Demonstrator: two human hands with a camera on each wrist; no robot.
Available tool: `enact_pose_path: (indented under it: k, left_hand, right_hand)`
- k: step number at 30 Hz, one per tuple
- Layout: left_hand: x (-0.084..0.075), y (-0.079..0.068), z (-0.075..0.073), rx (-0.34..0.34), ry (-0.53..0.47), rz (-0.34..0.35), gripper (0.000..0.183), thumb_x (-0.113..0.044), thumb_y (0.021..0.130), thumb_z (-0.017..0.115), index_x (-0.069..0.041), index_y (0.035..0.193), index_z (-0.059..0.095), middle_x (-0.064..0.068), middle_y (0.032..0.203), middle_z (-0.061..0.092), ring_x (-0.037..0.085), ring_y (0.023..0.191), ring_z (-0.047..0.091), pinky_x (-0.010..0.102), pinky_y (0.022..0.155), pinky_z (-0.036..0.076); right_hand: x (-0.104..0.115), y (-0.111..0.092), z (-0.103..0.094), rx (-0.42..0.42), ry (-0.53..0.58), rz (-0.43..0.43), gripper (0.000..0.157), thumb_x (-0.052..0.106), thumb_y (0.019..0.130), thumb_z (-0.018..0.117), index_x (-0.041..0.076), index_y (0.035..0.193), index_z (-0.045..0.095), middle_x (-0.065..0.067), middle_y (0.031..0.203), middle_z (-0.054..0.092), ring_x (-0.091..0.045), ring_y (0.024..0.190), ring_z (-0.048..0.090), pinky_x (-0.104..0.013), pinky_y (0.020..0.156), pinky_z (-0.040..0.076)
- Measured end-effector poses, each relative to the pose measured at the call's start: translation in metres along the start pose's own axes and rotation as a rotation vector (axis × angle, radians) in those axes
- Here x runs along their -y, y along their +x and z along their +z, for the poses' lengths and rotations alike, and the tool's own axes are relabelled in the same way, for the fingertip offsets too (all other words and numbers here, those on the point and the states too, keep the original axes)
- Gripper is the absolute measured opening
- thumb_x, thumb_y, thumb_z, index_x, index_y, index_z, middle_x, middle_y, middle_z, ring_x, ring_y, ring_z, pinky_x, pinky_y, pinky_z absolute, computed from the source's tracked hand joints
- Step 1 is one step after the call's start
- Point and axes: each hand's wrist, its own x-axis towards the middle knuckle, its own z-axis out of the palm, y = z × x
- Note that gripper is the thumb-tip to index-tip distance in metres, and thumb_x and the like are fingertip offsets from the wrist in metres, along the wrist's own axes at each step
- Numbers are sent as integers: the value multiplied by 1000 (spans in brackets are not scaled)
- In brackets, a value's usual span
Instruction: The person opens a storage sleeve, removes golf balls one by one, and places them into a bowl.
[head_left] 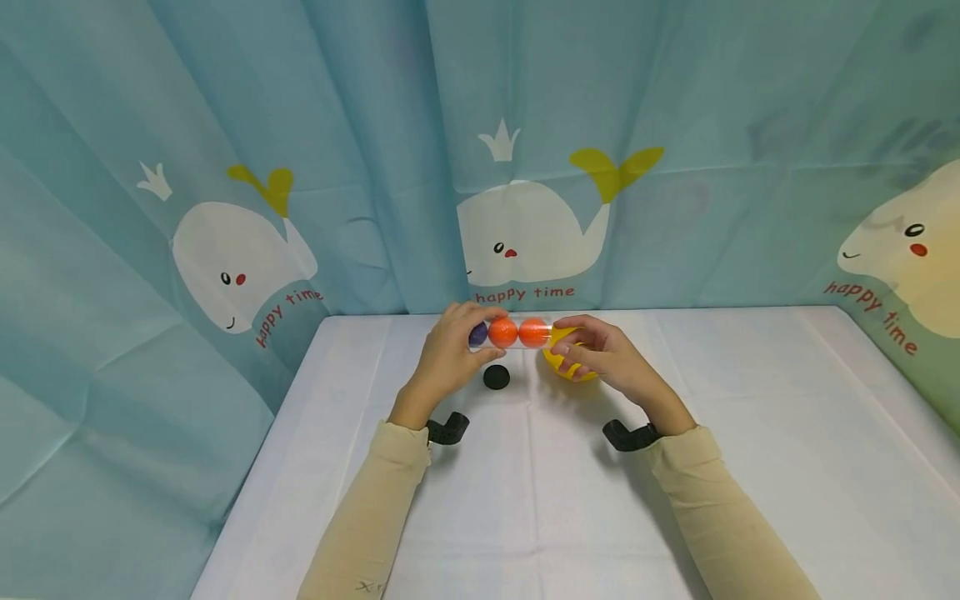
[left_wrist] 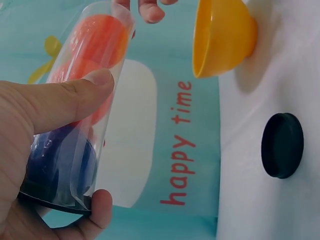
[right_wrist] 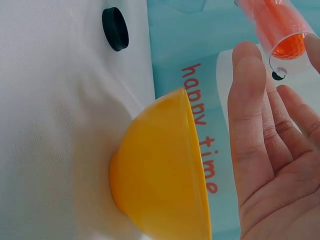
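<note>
My left hand (head_left: 448, 343) grips a clear tube (left_wrist: 82, 185), held nearly level above the table in the head view. Inside it are a dark blue ball (left_wrist: 52, 162) at the dark-based end and two orange balls (head_left: 503, 332) beyond it. The tube's other end is uncapped, as the right wrist view shows. Close to that open end is my right hand (head_left: 609, 354), its fingers loosely bent and no ball between them; whether a fingertip touches the rim is unclear. Below the right hand stands a yellow bowl (right_wrist: 162, 165), its inside mostly hidden.
A round black cap (head_left: 497, 377) lies on the white-covered table (head_left: 525, 517), left of the bowl. Behind the table hangs a blue curtain (head_left: 375, 125) with whale prints. Black wrist mounts (head_left: 448, 429) stick inward from both wrists.
</note>
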Motion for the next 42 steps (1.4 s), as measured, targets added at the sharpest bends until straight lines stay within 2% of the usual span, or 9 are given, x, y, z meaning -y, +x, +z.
enact_pose_path:
  k: [7,13,16,21,29,36,42]
  left_hand:
    - [0,1,-2,0,2,8,53,-21,80,89,-22,129,69,1,122,68,24,114,56,45,94,53]
    - [0,1,-2,0,-3,21,55,-22,80,89,-21,131,68,1,124,68,24,115,56,45,95,53]
    - [0,1,-2,-4,1,26,54,-22,80,89,-21,130,68,2,127,68,24,113,56,45,95,53]
    - [2,1,-2,-9,16,34,53,-22,80,89,-20,129,69,3,128,68,25,110,57,43,91,53]
    - [5,0,-1,-24,-41,16,54,-17,78,90,-21,127,69,1,123,69,25,110,58,43,90,52]
    - [7,-1,0,-25,-65,19,53,-18,78,90,-20,127,69,2,122,69,32,111,60,42,88,51]
    - [8,0,1,-23,-86,-12,54,-16,78,90,-21,127,69,1,122,68,31,112,60,38,82,49]
  right_hand:
    - [0,1,0,2,4,-4,44,24,99,69,10,138,56,-26,117,66,-36,86,72,-34,72,61]
    - [2,0,0,-4,-16,-9,43,24,99,69,10,139,56,-26,116,69,-24,82,72,-34,72,62]
    - [2,1,0,4,-9,-17,43,22,100,68,9,139,55,-26,115,68,-22,81,72,-33,71,61]
    - [2,1,-1,15,6,-25,43,20,101,67,6,140,54,-25,116,66,-22,81,73,-33,71,61]
    - [-1,2,-2,-1,-5,13,46,24,99,70,7,138,54,-20,118,69,-22,82,72,-32,73,61]
    - [-4,2,-3,-14,0,11,46,21,98,71,6,138,55,-14,115,70,-21,82,72,-32,73,61]
    - [-6,2,-5,-14,-10,-4,45,20,99,69,3,138,54,-16,115,70,-21,83,73,-32,74,61]
